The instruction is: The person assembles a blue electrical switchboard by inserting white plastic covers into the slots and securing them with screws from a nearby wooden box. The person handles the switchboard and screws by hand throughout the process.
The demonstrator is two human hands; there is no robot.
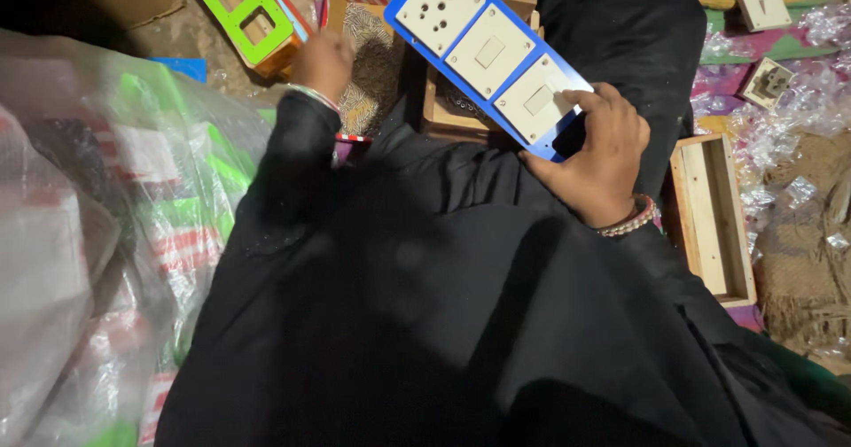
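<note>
Fingers of the right hand (596,155) are curled around the near end of a blue rectangular switch plate (487,53) carrying white modules, over the lap. The left hand (323,61) is closed near a green frame (239,8); its contents cannot be told.

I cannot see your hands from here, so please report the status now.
Right hand grips the blue switch plate at its near end. Left hand closed, by the green frame; contents hidden. Empty wooden box at right, apart.

floor workshop — wooden switch boxes (712,218), loose switches (764,7), plastic wrap (798,115).
</note>
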